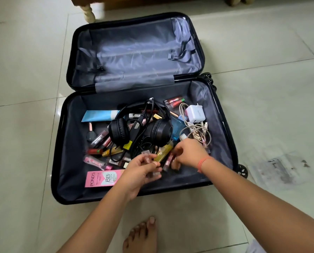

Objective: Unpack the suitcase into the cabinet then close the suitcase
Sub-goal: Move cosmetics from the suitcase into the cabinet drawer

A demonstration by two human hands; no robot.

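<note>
Suitcase [65, 161] lies open on the floor. Nearest its front wall, the left hand [143, 168] holds small cosmetic tubes; the right hand [187, 152] pinches a lipstick [168, 161] just beside, its length pointing toward the headphones [139, 132] beyond.

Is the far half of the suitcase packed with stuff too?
No, the far half shows only bare lining and loose straps.

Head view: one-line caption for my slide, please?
Both hands, left and right, gather small cosmetics from the open suitcase beside black headphones.
</note>
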